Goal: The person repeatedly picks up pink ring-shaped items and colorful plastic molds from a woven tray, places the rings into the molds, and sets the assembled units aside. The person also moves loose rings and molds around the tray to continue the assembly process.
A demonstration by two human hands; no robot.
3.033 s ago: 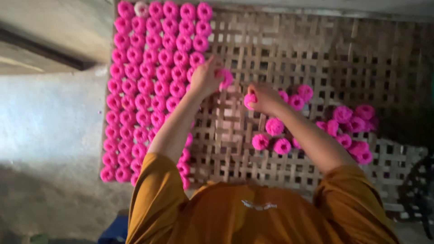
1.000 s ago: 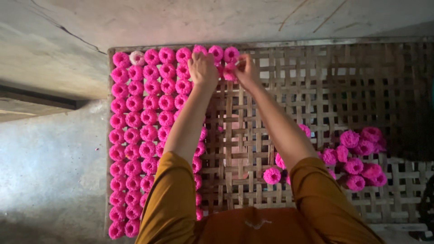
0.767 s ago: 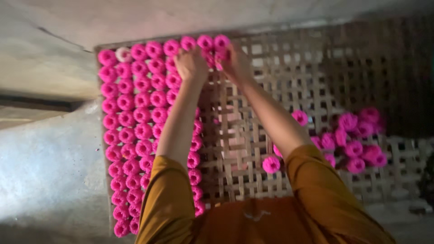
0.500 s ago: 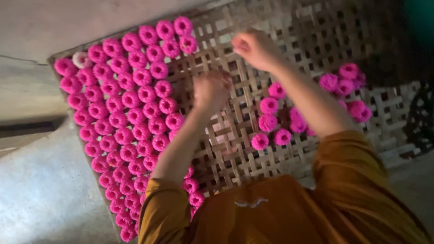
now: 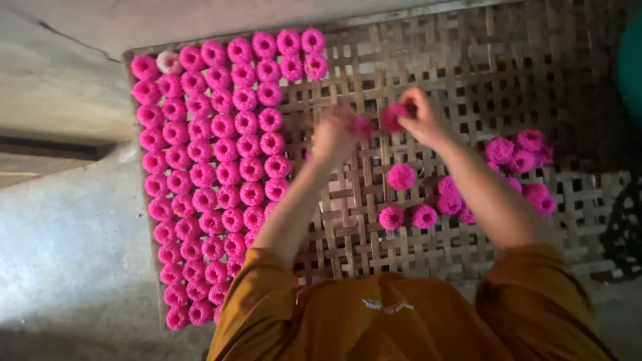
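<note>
Both hands up over the middle of the woven bamboo rack (image 5: pixel 468 80), each pinching a pink ring. Left hand (image 5: pixel 334 134) grips a pink ring (image 5: pixel 362 125) at its fingertips; right hand (image 5: pixel 422 119) grips a second ring (image 5: pixel 392 115). The two sit just beside each other, nearly touching, w/ blur hiding exact finger pose. Filled rows (image 5: pixel 221 160) lie to the left of the hands, along the rack's left edge; left hand is nearer them. Loose pile (image 5: pixel 515 167) sits toward the right edge, a few strays (image 5: pixel 401 177) between.
</note>
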